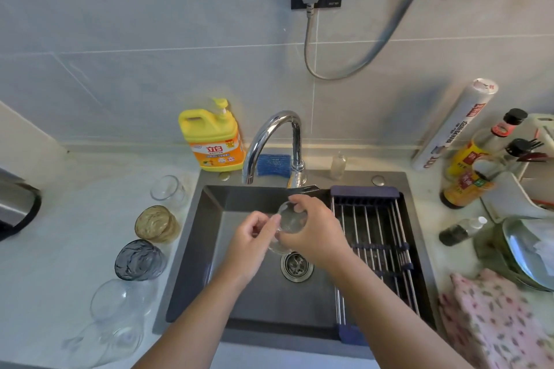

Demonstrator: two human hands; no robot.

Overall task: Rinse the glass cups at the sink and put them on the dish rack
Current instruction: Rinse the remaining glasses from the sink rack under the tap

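Over the dark sink (209, 249) my right hand (311, 231) grips a clear glass cup (292, 219), tilted with its base toward me. My left hand (254, 237) pinches the same cup's lower side with its fingertips. Both are below and in front of the chrome faucet (269, 141); no water stream is plainly visible. The roll-up dish rack (374, 237) spans the sink's right part and holds nothing. On the counter to the left stand several glasses: a clear one (166, 189), an amber one (156, 223), a grey one (139, 259), and two clear ones (120, 299) nearest me.
A yellow detergent bottle (212, 141) and a blue sponge (274, 165) sit behind the sink. Sauce bottles (467, 171), a wrap roll (452, 126), a plate (527, 252) and a pink floral cloth (491, 317) crowd the right counter. A kettle (15, 204) stands at far left.
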